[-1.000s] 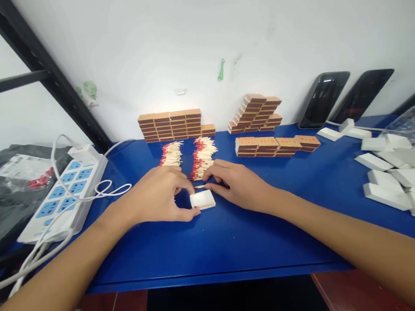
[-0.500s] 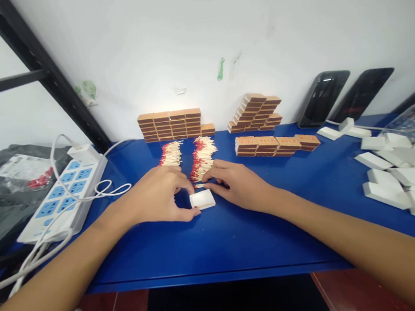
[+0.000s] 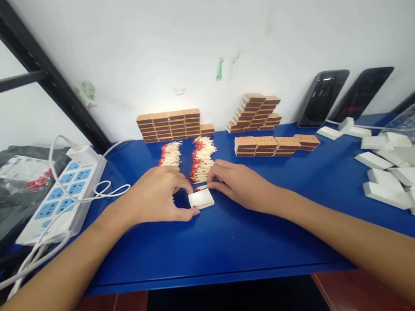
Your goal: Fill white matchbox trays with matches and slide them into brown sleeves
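A small white matchbox tray lies on the blue table, its hollow side up. My left hand grips its left end between thumb and fingers. Just behind the tray, my right hand pinches a red-tipped match at its plain end, the head pointing left. Beyond my hands are two heaps of matches: the right heap lies close to my right fingertips, and the left heap sits behind my left hand, which partly hides it.
Stacked matchboxes stand against the wall, with more matchboxes at right. White trays lie heaped far right, near two black phones. A white power strip with looping cables lies left.
My right hand has drawn a match away from the right heap toward the tray. My left hand still holds the tray in nearly the same place.
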### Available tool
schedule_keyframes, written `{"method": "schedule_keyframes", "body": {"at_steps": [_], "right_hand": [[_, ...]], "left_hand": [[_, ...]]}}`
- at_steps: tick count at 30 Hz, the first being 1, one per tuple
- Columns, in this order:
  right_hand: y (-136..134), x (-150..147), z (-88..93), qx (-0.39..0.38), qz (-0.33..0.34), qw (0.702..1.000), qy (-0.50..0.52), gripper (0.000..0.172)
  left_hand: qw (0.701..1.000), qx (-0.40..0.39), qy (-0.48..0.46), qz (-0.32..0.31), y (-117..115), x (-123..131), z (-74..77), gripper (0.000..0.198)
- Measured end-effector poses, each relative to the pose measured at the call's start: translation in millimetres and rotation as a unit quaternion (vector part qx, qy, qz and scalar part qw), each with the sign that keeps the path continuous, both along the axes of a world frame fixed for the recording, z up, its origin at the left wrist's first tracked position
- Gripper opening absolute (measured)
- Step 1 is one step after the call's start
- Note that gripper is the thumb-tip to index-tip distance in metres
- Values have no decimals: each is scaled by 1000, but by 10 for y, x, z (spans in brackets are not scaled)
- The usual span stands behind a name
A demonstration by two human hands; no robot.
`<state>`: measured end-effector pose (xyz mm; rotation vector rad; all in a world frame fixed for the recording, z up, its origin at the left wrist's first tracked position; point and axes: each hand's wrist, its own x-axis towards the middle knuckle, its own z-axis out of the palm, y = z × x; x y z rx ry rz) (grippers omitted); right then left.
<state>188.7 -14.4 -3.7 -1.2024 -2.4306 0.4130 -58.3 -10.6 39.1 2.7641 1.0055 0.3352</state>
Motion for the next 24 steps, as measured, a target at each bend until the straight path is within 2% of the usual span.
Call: {"method": "schedule_keyframes", "body": {"at_steps": [6,11,16,24], "right_hand": [[-58,76,101,67,-14,998,-12,7],[-125,20,89,94,4,994,-53,8],[-154,-28,63,101,4,992,-80,9],[-188,-74,34,100,-6,992,-79,10]], "left_hand": [[999,38,-3,-16,12,0,-22,22],[995,99,-9,-17,28,9,-66,25],[990,141,-20,-24,35,3,-117,27],[990,140,-24,-29,35,8,-129,28]]}}
